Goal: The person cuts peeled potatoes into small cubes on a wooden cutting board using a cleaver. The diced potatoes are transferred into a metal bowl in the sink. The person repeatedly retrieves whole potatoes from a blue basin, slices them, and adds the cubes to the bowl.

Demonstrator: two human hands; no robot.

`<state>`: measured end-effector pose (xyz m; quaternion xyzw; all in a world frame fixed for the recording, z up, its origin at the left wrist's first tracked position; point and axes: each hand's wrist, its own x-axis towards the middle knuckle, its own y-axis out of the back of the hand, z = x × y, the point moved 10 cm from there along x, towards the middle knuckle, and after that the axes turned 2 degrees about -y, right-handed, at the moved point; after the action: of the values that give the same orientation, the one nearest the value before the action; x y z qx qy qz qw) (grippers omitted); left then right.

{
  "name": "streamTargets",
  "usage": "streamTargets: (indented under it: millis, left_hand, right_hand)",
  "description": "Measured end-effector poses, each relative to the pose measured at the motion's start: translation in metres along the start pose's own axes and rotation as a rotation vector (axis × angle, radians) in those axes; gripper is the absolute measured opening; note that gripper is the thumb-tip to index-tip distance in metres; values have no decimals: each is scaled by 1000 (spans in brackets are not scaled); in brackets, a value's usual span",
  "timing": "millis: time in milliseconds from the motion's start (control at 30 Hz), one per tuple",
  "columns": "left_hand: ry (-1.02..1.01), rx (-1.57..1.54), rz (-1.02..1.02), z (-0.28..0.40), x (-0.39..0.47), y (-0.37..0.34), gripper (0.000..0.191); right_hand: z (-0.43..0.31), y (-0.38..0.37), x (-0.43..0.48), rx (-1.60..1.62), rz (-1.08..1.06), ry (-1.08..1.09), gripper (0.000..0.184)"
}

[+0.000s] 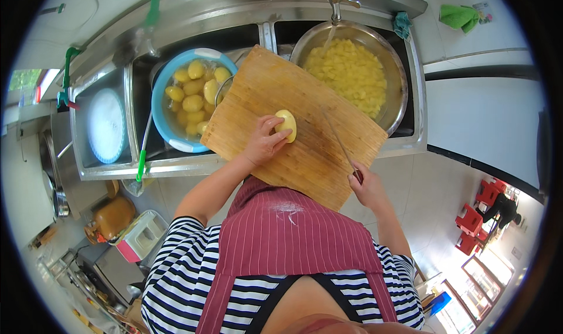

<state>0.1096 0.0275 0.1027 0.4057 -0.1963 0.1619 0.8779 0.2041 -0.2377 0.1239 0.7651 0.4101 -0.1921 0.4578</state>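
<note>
A peeled potato [286,125] lies on a wooden cutting board [264,88], gripped at its left side by the fingers of my left hand [268,139]. My right hand [366,183] holds a kitchen knife [339,141] by its dark handle, with the blade over the right part of the board, apart from the potato. The board rests tilted across the sink. Left of it, a blue basin [159,114] holds many whole peeled potatoes [192,103] in water. To the right, a steel bowl [402,88] holds potato pieces [352,72] in water.
Water runs from a faucet [336,6] into the steel bowl. A green-handled tool [141,165] leans at the sink's front edge. A basin with foamy contents [106,125] stands in the far-left compartment. Farther right, a person [501,210] is near red stools [469,219].
</note>
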Motion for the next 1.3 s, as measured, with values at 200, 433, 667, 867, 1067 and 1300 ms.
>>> streamTargets:
  millis: [200,433,667,867,1067,1300]
  left_hand:
    - [134,21,117,-8,-7,-7,43]
    - [143,87,111,-7,0,-5,38]
    - [127,39,104,-11,-3,-8,41]
    - [106,64,73,-10,-1,-10,41]
    - [117,58,100,-11,-2,-9,39]
    - [174,-39,157,-17,-15,-7,32]
  right_hand:
    - [-66,-35,10,-18,102,159,32]
    - [-69,-47,-8,-151,41,180,31]
    - [-63,-52,11,-169,-92,94,30]
    - [-103,-76,91,-138,34,234,29]
    - [-107,-55,87,-36,-245,112,30]
    - [-111,-25,24,-214,22,193,28]
